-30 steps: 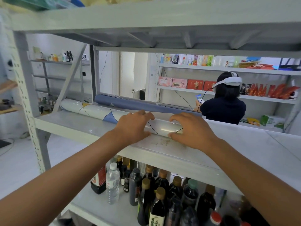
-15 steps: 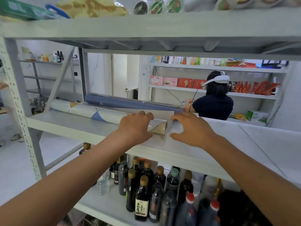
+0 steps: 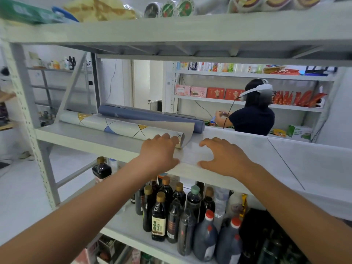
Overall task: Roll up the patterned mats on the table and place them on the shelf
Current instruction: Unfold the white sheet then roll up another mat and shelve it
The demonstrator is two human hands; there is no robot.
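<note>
Two rolled mats on the shelf (image 3: 247, 149), middle board. Landmark: the patterned mat (image 3: 122, 128), white with blue and yellow shapes, lying lengthwise near the board's front edge. Its outer layer stands loose at the right end. Grey backing shows there, and the flap leans up against the second roll. The blue mat (image 3: 148, 116) lies just behind the patterned mat, roughly parallel, touching that flap.

Two hands, both bare.
- Left hand (image 3: 159, 154): fingertips laid on the right end of the patterned mat, fingers only slightly bent and not wrapped round it. The heel sits at the board's front edge. Released, touching rather than grasping.
- Right hand (image 3: 226, 159): just right of the patterned mat and apart from it. Fingers are spread and loosely bent over bare board, grasping nothing.

Below the patterned mat, one board down, dark bottles (image 3: 165, 206) stand upright in a tight cluster. There are well over ten, but overlap blocks an exact count. Caps are mostly gold, one green. Two big jugs (image 3: 205, 237) with red caps stand at the front of the cluster.

Above the patterned mat, the top board carries packets (image 3: 99, 8), blurred, count unclear.

Behind the patterned mat and well apart is one person (image 3: 253, 119) in a dark top with a white headset, standing at another rack. Four boxes (image 3: 198, 91) sit in a row there, two pink and two red.
</note>
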